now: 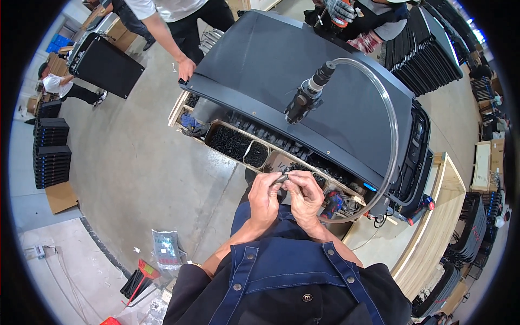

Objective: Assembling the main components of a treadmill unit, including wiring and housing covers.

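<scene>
In front of my chest, my left hand (pixel 264 197) and my right hand (pixel 304 197) meet, thumbs and fingers pinched together on a small dark cylindrical part (pixel 281 178). Its exact kind is too small to tell, and fingertips cover much of it. Just beyond them runs a wooden parts tray (pixel 216 154) with compartments. Black screws (pixel 230 142) fill one long compartment, and smaller black pieces (pixel 256 155) fill another. Over the large dark machine deck (pixel 254 59) sits a black and silver power driver (pixel 306 96), joined to a clear curved hose (pixel 391 108).
A co-worker's hand (pixel 187 69) rests on the deck's far left corner. Another person's gloved hand (pixel 340 10) holds a tool at the far side. Tools with red and blue handles (pixel 333 203) lie at the tray's right end. A wooden crate (pixel 433 216) stands to the right.
</scene>
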Available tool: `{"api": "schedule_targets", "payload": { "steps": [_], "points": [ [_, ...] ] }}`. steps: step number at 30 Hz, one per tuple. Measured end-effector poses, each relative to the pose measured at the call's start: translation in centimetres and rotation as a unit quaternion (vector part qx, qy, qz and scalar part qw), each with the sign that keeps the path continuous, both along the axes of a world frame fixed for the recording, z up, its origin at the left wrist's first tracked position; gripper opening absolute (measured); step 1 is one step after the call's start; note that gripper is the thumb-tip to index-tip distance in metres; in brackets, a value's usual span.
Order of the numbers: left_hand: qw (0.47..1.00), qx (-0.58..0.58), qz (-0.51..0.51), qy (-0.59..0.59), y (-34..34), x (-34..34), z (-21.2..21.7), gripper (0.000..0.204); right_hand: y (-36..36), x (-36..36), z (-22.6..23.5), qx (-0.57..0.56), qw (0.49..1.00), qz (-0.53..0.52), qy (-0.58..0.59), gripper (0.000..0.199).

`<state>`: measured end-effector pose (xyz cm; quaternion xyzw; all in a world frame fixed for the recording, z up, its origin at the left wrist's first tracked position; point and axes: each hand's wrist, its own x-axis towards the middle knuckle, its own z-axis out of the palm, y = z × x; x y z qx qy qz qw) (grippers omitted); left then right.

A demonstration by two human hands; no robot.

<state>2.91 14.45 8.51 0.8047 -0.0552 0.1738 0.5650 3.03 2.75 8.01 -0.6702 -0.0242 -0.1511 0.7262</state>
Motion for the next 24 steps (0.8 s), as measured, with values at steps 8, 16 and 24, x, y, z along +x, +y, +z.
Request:
{"api": "schedule_targets", "payload": {
  "steps": [8,16,24],
  "points": [
    [0.932,-0.229,-0.125,0.252,1.7,3.9,-2.4,0.035,-2.0,3.1,-0.3,-0.176,0.983,0.046,0.025,0.012],
    [0.749,-0.385,-0.130,0.523,3.7,11.3,-12.8,0.026,-4.0,11.7,3.5,-0.086,0.989,-0.043,0.115,0.069],
    [0.481,-0.581,-0.277,0.595,-0.2,19.6,-20.3,0.024,-2.4,20.8,4.9,-0.060,0.975,0.170,0.129,0.067]
  ]
}}
